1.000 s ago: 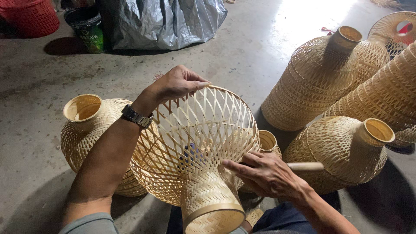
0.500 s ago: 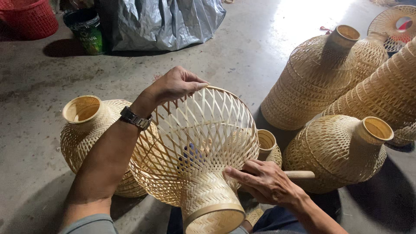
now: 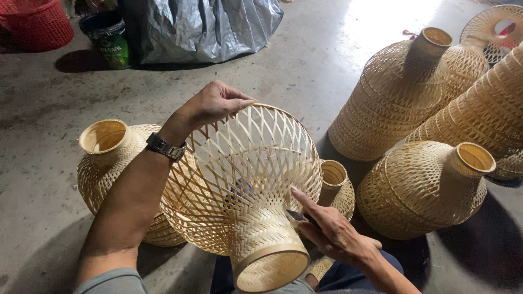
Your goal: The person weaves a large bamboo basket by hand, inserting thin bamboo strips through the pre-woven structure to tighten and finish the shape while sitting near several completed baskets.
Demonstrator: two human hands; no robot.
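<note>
The woven bamboo lampshade (image 3: 245, 185) lies on its side over my lap, its narrow neck and solid rim pointing toward me and its wide open-weave mouth facing away. My left hand (image 3: 215, 103) is curled over the far upper edge of that mouth, fingers hooked on the rim, so this grip is closed on the shade and steadies it. A metal wristwatch (image 3: 165, 147) sits on that wrist. My right hand (image 3: 327, 228) is pressed against the right side of the shade where the body narrows to the neck, index finger stretched along the weave. It holds a small dark blade (image 3: 297, 215) against the strips; what looks like a pale handle end shows past my palm, and the grip is closed around it.

Just behind my right hand a smaller woven shade (image 3: 336, 188) stands with its neck up. To my left another shade (image 3: 109, 158) stands on the concrete floor (image 3: 43, 120), partly behind my forearm. To the right stands a rounder shade (image 3: 425, 188), with taller ones (image 3: 392, 103) behind it. At the far edge are a red basket (image 3: 35, 24), a dark bucket (image 3: 106, 38) and a grey plastic sheet (image 3: 201, 27).
</note>
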